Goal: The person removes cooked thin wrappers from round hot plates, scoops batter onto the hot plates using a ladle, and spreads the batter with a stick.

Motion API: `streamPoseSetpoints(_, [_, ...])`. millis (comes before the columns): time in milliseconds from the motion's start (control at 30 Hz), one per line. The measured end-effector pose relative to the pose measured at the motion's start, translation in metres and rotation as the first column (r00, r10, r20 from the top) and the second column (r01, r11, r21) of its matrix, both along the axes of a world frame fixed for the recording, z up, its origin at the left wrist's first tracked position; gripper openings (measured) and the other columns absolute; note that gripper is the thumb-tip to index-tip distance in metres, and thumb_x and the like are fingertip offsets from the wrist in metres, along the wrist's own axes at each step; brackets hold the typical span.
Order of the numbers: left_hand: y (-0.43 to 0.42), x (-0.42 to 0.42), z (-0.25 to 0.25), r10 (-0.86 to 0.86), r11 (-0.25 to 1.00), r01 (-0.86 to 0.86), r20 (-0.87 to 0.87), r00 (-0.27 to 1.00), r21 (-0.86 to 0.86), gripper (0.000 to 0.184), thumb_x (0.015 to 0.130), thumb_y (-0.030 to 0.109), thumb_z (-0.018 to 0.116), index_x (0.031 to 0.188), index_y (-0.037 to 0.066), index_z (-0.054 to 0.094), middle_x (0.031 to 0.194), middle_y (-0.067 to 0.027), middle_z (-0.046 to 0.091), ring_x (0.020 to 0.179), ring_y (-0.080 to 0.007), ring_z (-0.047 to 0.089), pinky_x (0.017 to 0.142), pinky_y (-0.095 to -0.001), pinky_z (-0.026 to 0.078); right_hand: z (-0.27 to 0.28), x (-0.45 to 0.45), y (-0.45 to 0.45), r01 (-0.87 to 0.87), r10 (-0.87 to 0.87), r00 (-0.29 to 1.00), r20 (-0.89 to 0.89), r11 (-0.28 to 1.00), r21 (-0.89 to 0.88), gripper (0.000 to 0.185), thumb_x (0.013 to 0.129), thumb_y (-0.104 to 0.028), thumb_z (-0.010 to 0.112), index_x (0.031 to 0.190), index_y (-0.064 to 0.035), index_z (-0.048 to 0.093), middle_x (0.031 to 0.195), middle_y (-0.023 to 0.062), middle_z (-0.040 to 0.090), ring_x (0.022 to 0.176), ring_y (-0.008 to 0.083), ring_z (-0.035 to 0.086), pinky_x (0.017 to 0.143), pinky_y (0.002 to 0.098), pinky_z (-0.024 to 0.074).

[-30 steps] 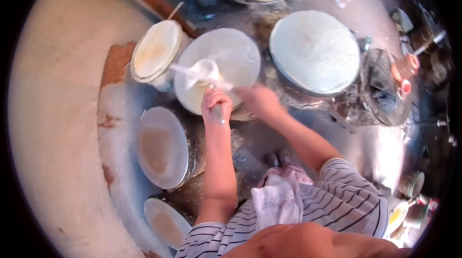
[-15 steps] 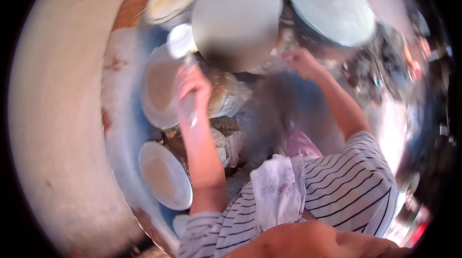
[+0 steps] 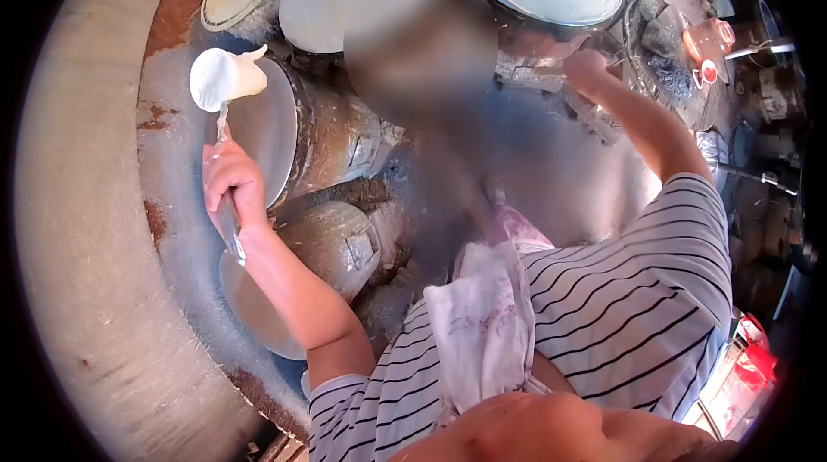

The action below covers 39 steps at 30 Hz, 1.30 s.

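Ladle [image 3: 226,81] moved — partly hides round pan [image 3: 274,135].

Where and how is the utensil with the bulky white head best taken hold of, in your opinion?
I'd grip the utensil by its handle, where the left hand closes round it, coming from the end away from the white head. The handle is slim and long enough for fingers to wrap, while the head is broad and rounded, with a ragged flap sticking out.
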<state>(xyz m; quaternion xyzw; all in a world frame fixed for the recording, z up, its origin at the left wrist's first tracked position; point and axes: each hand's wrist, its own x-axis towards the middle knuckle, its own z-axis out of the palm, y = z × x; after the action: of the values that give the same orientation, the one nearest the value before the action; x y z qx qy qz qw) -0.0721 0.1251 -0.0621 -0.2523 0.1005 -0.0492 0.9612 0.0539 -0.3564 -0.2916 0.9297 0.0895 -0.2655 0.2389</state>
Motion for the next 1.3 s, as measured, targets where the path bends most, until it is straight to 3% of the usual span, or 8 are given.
streamPoseSetpoints(267, [0.065,0.010,-0.020,-0.073,0.984,0.044,0.158,0.985,0.175,0.026,0.094,0.014,0.041,0.069,0.007,0.040,0.054,0.0016,0.041,0.036,-0.0072,0.040,0.030,-0.0215,0.042,-0.026,-0.038,-0.017,0.280,-0.367,0.921,0.128,0.855,0.437,0.022,0.083,-0.025,0.058,0.083,-0.0056,0.070,0.086,0.0150,0.069,0.082,0.0303,0.067,0.067,0.0393,0.0538])
streamPoseSetpoints(333, [0.080,0.019,-0.035,-0.134,0.969,0.095,0.159,0.978,0.229,0.026,0.094,0.014,0.044,0.070,0.006,0.041,0.054,0.0020,0.042,0.036,-0.0078,0.041,0.033,-0.0210,0.042,-0.035,-0.079,-0.035,0.395,-0.380,0.849,-0.368,-0.006,0.919,0.017,0.077,-0.010,0.068,0.093,-0.0063,0.069,0.067,0.0057,0.063,0.059,0.0140,0.059,0.049,0.0305,0.0438])
streamPoseSetpoints(367, [0.087,0.022,-0.041,-0.146,0.972,0.112,0.161,0.976,0.206,0.027,0.094,0.014,0.046,0.069,0.006,0.040,0.053,0.0015,0.042,0.037,-0.0080,0.041,0.034,-0.0215,0.042,0.082,-0.101,0.030,0.668,-0.568,0.619,-0.542,0.018,0.744,0.028,0.073,0.001,0.068,0.100,-0.0061,0.068,0.066,0.0004,0.058,0.049,0.0062,0.048,0.041,0.0238,0.0350])
streamPoseSetpoints(467, [0.100,0.040,-0.066,-0.151,0.969,0.130,0.086,0.985,0.211,0.028,0.095,0.018,0.048,0.070,0.009,0.040,0.054,0.0029,0.039,0.040,-0.0070,0.040,0.037,-0.0218,0.038,0.099,-0.091,0.114,0.402,-0.310,0.794,-0.523,-0.378,0.834,0.051,0.074,0.003,0.064,0.122,-0.0113,0.057,0.068,-0.0013,0.055,0.047,0.0048,0.045,0.039,0.0178,0.0321])
streamPoseSetpoints(633, [0.111,0.073,-0.115,-0.085,0.956,0.072,0.032,0.996,0.284,0.033,0.096,0.024,0.050,0.068,0.010,0.038,0.053,0.0041,0.037,0.041,-0.0065,0.040,0.037,-0.0214,0.038,0.041,-0.001,0.321,0.369,-0.138,0.876,-0.463,-0.428,0.825,0.046,0.077,0.004,0.056,0.121,-0.0082,0.058,0.098,0.0035,0.056,0.072,0.0115,0.057,0.052,0.0247,0.0520])
streamPoseSetpoints(1000, [0.186,0.111,-0.143,-0.082,0.734,0.212,-0.225,0.971,0.645,0.021,0.097,0.026,0.050,0.084,0.010,0.050,0.056,0.0051,0.037,0.041,-0.0033,0.037,0.037,-0.0176,0.035,0.022,-0.018,0.444,0.016,-0.251,0.966,-0.067,-0.200,0.980,0.040,0.071,0.008,0.056,0.110,0.0041,0.059,0.100,0.0211,0.051,0.092,0.0334,0.053,0.082,0.0357,0.0444])
streamPoseSetpoints(1200, [0.209,0.115,-0.136,0.141,0.238,0.216,-0.254,0.957,0.947,0.033,0.096,0.020,0.051,0.127,0.030,0.045,0.061,0.0045,0.039,0.042,-0.0026,0.035,0.036,-0.0170,0.032,0.043,0.015,0.488,-0.407,-0.149,0.899,0.412,0.064,0.911,0.040,0.072,0.007,0.051,0.111,0.0007,0.059,0.106,0.0176,0.050,0.096,0.0357,0.050,0.081,0.0420,0.0444])
streamPoseSetpoints(1300, [0.227,0.090,-0.143,0.168,0.059,0.310,-0.315,0.934,0.949,0.050,0.095,0.018,0.051,0.140,0.030,0.033,0.057,0.0043,0.036,0.042,-0.0043,0.034,0.036,-0.0196,0.030,0.049,-0.022,0.455,-0.319,-0.051,0.940,0.336,0.212,0.924,0.036,0.075,0.002,0.053,0.111,-0.0003,0.058,0.107,0.0134,0.050,0.099,0.0336,0.050,0.079,0.0418,0.0473])
